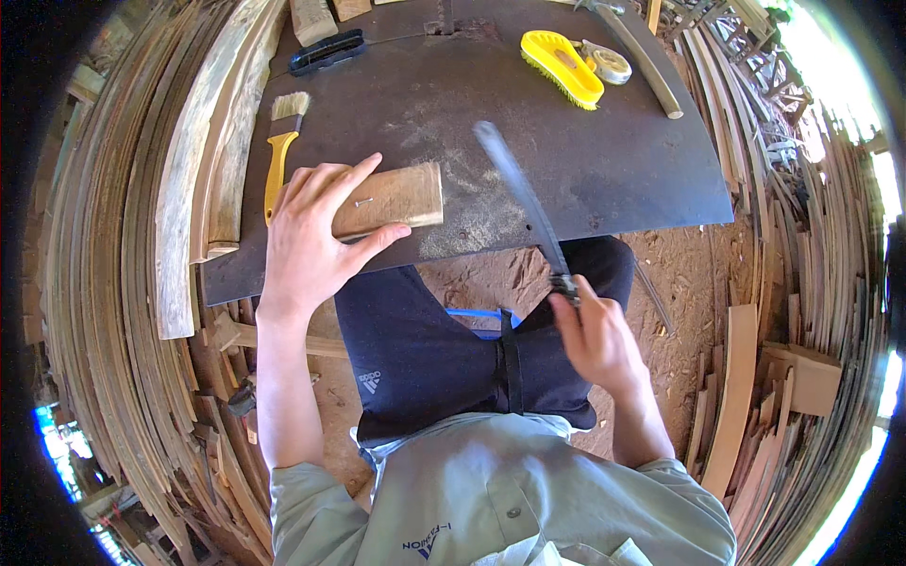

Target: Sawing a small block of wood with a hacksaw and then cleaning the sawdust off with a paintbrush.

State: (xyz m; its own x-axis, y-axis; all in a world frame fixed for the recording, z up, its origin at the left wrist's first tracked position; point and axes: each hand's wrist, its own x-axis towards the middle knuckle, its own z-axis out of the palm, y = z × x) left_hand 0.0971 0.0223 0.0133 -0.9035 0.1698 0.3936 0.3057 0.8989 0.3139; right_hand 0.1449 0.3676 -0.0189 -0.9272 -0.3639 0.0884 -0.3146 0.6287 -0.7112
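My left hand (pixel 310 222) grips a short wooden block (pixel 411 196) on the dark tabletop, its thumb along the near edge and its fingers over the far side. A small nail (pixel 364 201) shows on the block's top face. My right hand (pixel 596 332) is closed round the black handle of a hand saw (pixel 517 181). The saw's narrow blade, blurred by motion, points up and away over the table, to the right of the block and apart from it. Sawdust (pixel 472 212) is scattered beside the block's cut end.
A yellow-handled paintbrush (pixel 276 170) lies left of the block. Farther back are a black brush (pixel 327 52), a yellow scrubbing brush (pixel 563 68), a tape roll (pixel 609 64) and a hammer (pixel 642 61). Long planks (pixel 212 123) line the left edge; stacked timber (pixel 830 264) stands at the right.
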